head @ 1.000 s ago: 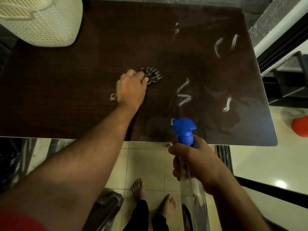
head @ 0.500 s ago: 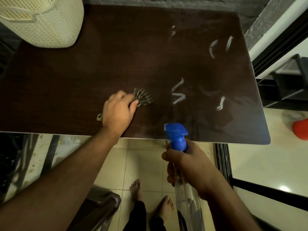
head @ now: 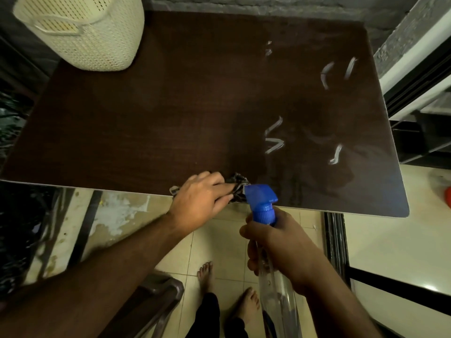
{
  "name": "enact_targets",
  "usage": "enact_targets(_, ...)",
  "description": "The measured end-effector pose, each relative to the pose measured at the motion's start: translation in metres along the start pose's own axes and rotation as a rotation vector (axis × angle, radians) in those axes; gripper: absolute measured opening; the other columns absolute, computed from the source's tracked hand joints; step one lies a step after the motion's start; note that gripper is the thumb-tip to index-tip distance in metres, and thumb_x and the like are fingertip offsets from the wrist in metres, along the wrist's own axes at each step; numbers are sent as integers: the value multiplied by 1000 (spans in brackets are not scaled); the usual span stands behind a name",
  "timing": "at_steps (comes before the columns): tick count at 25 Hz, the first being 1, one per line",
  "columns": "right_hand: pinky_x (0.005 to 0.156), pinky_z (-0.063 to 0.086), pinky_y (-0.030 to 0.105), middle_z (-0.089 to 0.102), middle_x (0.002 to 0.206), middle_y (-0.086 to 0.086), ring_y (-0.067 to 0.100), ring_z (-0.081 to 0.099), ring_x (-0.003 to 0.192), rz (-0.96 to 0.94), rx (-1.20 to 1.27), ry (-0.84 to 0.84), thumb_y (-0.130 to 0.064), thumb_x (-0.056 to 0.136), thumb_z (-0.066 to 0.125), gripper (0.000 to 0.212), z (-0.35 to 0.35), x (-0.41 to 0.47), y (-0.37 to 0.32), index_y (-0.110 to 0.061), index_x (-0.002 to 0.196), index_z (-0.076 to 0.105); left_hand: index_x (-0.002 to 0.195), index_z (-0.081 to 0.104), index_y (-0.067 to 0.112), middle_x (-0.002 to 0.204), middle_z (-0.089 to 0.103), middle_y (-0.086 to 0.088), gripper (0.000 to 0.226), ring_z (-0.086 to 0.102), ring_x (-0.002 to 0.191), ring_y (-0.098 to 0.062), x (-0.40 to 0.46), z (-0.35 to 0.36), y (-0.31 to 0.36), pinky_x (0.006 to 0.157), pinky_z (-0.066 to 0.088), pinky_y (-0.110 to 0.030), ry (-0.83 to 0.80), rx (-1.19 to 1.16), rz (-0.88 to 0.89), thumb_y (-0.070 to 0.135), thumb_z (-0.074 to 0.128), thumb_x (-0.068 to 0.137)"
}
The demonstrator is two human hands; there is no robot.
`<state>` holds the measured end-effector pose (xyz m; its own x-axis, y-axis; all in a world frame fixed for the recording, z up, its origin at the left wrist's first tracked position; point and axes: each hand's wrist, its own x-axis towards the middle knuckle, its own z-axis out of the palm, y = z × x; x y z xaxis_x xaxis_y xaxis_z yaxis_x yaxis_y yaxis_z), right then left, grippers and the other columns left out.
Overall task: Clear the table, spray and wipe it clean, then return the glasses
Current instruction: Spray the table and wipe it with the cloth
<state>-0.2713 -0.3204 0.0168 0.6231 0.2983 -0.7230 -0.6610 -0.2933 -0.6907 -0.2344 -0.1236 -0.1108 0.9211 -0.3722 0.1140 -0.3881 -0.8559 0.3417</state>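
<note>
1. The table (head: 170, 113), dark brown, was bare over most of its top; the wiping stage looked to be in hand, and no glasses were in view.
2. Cloth (head: 238, 185), patterned and bunched, lay at the near edge of the table, partly off the lip. Left hand (head: 202, 203) lay over it, its grip curled on the bunch, likely so a wiping stroke could run right to the edge.
3. Spray bottle (head: 264, 211), blue-topped and clear-bodied, was clenched at the neck in the right hand (head: 280, 245), just off the near edge beside the cloth; probably kept ready for another squirt.
4. Pale streaks (head: 274, 137) showed on the right half of the table, well apart from the cloth. That side probably needed wiping yet.
5. Cream perforated basket (head: 80, 32) stood on the far left corner; it would block wiping there unless moved.
6. Bare feet (head: 227, 289) on the tiled floor below; a dark chair (head: 156, 296) near the left leg.
</note>
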Motion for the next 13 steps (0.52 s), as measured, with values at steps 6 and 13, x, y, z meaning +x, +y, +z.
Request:
enact_targets(6, 61, 52, 37, 61, 66, 9, 22, 59, 56, 1, -6, -15, -15, 89, 63, 22, 0, 2, 2, -19, 107, 51, 110, 67, 24, 89, 55, 6, 27, 49, 79, -11, -8, -3, -2, 66, 42, -30, -53, -25, 82, 34, 52, 89)
enact_targets(13, 57, 51, 34, 59, 64, 7, 21, 58, 54, -10, 27, -4, -13, 89, 63, 17, -9, 5, 3, -17, 102, 52, 107, 69, 23, 89, 56, 8, 32, 50, 80, -10, 14, -7, -8, 67, 41, -29, -60, -26, 118, 40, 46, 91)
